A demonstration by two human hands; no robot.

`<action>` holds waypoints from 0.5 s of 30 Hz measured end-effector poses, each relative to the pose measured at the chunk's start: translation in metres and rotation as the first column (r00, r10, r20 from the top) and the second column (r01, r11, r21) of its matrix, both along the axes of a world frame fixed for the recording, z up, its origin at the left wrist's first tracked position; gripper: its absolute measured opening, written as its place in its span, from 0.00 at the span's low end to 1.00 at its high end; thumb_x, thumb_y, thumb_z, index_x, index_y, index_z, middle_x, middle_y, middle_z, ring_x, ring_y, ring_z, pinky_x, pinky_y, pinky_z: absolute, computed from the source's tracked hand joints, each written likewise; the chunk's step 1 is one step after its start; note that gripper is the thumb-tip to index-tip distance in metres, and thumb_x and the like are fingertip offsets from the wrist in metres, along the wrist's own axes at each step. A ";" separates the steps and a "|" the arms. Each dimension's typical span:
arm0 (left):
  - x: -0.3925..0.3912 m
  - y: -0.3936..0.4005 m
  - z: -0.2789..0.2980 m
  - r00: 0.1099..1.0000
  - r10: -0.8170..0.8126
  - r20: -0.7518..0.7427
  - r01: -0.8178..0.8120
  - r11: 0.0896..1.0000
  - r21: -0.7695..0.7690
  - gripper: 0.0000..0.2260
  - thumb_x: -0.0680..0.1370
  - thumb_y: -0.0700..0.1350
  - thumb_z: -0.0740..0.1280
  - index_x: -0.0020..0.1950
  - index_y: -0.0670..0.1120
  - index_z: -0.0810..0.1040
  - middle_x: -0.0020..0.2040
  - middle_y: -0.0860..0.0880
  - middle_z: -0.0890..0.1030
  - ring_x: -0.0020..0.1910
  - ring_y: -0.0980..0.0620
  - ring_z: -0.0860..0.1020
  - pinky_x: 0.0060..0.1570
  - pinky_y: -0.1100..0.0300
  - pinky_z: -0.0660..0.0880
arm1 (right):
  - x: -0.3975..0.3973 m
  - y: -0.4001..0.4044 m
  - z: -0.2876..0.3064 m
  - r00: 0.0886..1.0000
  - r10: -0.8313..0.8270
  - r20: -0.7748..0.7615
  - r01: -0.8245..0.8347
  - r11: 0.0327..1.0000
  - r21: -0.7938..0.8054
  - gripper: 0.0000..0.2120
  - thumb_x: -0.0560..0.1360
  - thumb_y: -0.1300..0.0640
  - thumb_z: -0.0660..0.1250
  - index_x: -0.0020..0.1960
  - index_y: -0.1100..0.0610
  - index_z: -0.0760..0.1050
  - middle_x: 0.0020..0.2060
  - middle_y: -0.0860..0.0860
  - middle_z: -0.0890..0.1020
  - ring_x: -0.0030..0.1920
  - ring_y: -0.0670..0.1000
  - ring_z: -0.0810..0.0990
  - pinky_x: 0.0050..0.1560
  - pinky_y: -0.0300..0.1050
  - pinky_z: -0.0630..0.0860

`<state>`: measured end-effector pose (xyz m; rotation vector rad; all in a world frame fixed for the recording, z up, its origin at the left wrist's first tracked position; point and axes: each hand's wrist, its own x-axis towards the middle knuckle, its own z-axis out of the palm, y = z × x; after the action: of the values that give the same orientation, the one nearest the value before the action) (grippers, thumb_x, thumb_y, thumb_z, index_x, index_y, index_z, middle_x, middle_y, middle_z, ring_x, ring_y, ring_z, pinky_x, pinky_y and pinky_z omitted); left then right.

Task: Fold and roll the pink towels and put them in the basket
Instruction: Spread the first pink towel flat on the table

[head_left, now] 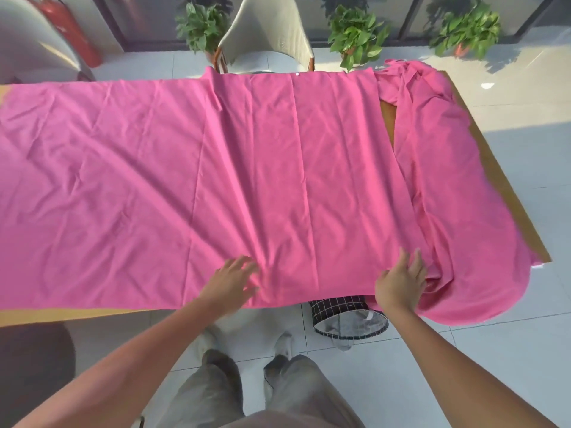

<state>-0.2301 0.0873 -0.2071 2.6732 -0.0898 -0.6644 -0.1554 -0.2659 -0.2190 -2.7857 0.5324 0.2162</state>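
A large pink towel (191, 168) lies spread flat across most of the wooden table (506, 193), creased in long lines. A second pink towel (432, 143) lies bunched along the table's right end and droops over the near right corner. My left hand (230, 284) rests palm down on the spread towel near its front edge, fingers apart. My right hand (400, 282) lies flat with spread fingers at the towel's near right corner, beside the bunched one. A black checked basket (346, 319) stands on the floor under the table's front edge, partly hidden by cloth.
A beige chair (268, 35) stands at the table's far side. Potted plants (355, 35) line the window wall. A red fire extinguisher (71, 32) stands at the back left. A dark round object (34, 366) sits at the lower left. My legs and shoes are below.
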 end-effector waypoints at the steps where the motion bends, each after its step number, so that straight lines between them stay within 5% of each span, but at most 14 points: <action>1: -0.003 0.016 0.001 0.998 0.068 0.015 -0.068 0.998 0.014 0.17 0.80 0.50 0.66 0.69 0.51 0.73 0.76 0.51 0.66 0.74 0.46 0.65 0.70 0.48 0.68 | 0.002 0.012 -0.001 0.998 0.064 -0.007 -0.064 0.998 0.004 0.30 0.77 0.63 0.64 0.77 0.57 0.60 0.79 0.59 0.54 0.78 0.65 0.54 0.74 0.66 0.57; 6: -0.028 0.111 0.010 0.945 0.325 0.035 -0.326 0.939 0.110 0.18 0.80 0.48 0.68 0.69 0.48 0.74 0.72 0.48 0.70 0.69 0.43 0.68 0.62 0.46 0.73 | 0.012 0.091 -0.003 0.932 0.362 -0.022 -0.361 0.931 0.048 0.27 0.78 0.61 0.63 0.76 0.58 0.63 0.77 0.59 0.61 0.77 0.61 0.57 0.75 0.60 0.58; 15: -0.073 0.265 0.021 0.892 0.448 0.063 -0.453 0.882 0.132 0.16 0.80 0.47 0.69 0.67 0.48 0.75 0.68 0.45 0.73 0.66 0.40 0.72 0.60 0.44 0.74 | 0.002 0.254 0.003 0.757 0.654 0.003 -0.651 0.752 0.104 0.25 0.79 0.59 0.63 0.75 0.60 0.65 0.73 0.58 0.68 0.72 0.59 0.64 0.73 0.52 0.61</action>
<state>-0.3029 0.3523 -0.1857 2.6911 0.5796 -0.4905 -0.1538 -0.0117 -0.2162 -2.7539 -0.4737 0.4219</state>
